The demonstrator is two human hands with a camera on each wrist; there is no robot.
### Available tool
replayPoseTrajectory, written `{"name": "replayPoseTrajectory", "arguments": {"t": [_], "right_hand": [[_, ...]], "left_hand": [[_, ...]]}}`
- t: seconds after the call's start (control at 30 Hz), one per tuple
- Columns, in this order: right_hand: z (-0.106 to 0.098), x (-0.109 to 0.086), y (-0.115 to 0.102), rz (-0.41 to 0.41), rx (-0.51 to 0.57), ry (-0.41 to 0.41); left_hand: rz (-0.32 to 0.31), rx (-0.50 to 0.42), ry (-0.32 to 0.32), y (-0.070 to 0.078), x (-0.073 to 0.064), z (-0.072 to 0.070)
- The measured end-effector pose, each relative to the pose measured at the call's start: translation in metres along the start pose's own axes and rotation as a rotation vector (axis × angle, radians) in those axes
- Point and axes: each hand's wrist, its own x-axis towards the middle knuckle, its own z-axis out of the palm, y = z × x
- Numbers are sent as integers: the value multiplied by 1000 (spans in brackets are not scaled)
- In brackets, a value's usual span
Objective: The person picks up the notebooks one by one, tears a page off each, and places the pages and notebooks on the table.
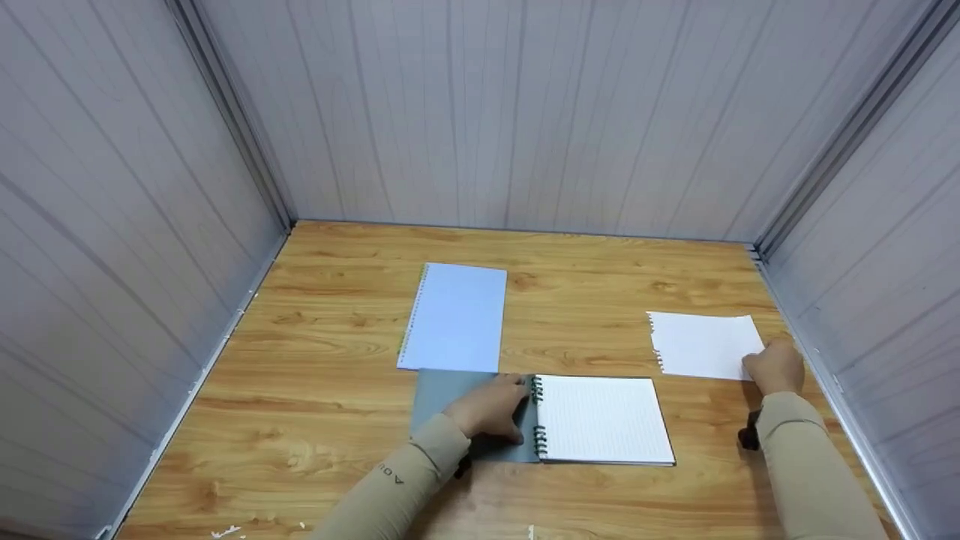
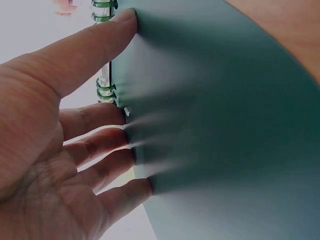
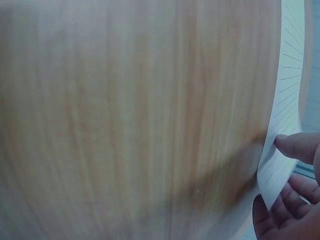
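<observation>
Pale panelled walls [image 1: 480, 112] around a wood-grain table [image 1: 577, 307]. Beneath the spread, non-gripping left hand [image 1: 487, 409], the grey cover [image 1: 446, 394] of a spiral notebook [image 1: 604, 420]. To the notebook's right, a torn-edged sheet [image 1: 701, 345], pinched near one corner by the right hand [image 1: 778, 366]; hard to tell how flat to the table. Probably picking up or placing this sheet; next, seems to need a light, crease-free hold.

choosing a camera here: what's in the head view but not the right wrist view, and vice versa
Only the head view shows the left hand on the open notebook, and the pale blue pad. Only the right wrist view shows ruled lines on the loose sheet and the fingers behind it. Both show that sheet, the right hand and the wooden table.
</observation>
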Motion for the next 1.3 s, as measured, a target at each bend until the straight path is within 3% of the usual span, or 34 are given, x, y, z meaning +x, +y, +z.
{"name": "replayPoseTrajectory", "arguments": {"t": [0.3,0.47,0.77,0.93,1.17,1.3], "right_hand": [[1,-3,-6,-24,6,44],[-3,-11,-29,-72,54,5],[1,-50,-79,-252,144,-149],[11,-78,-95,-340,139,-225],[32,-111,-109,-530,61,-286],[46,-126,-110,-569,-10,-372]], "left_hand": [[15,-65,20,-9,-9,5],[18,-78,129,-19,-14,0],[-197,-26,330,-47,-50,-11],[-224,-20,417,-57,-72,-4],[-328,-17,434,-59,-89,1],[-409,-40,412,-56,-91,5]]}}
